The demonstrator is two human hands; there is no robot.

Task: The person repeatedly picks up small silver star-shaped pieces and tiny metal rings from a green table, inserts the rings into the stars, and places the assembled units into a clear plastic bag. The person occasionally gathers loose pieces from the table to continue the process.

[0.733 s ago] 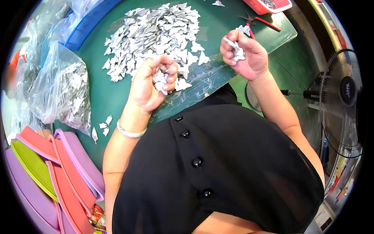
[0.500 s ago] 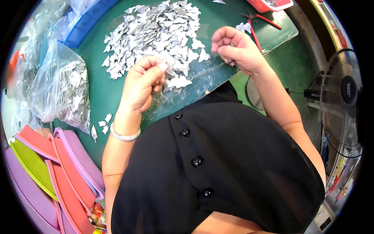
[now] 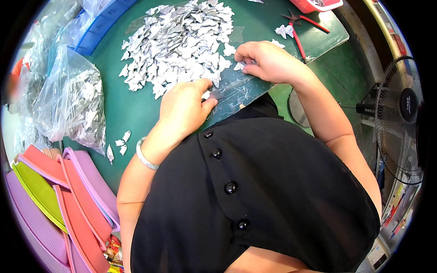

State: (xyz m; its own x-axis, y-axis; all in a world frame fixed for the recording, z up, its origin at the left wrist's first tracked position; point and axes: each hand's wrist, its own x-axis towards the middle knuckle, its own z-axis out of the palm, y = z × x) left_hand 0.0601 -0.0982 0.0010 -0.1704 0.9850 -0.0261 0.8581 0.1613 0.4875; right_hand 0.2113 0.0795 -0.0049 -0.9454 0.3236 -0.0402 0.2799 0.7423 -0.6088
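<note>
1. A green table (image 3: 259,22) fills the middle of a workroom, its near edge scratched and close to the person's body.
2. The left hand (image 3: 186,104) has thumb and forefinger closed on a grey piece (image 3: 216,94), just above that edge. A loose pinch could let it slip over the side.
3. The right hand (image 3: 269,61) is bent over a pale piece (image 3: 239,66) farther right; its fingertips touch or nearly touch it, and I cannot tell whether they grip.
4. Just beyond lies a heap (image 3: 182,41) of similar pale pieces, loosely layered. A brushing knuckle could slide some down among the handled ones and mix them.
5. Far right, red-handled pliers (image 3: 298,42) lie near another loose piece (image 3: 284,31); a handle reaches the table's edge, so a sweeping right forearm could knock them off.
6. Left of the heap stands a clear bag (image 3: 86,109) of pieces; if it sagged, contents might spill.
</note>
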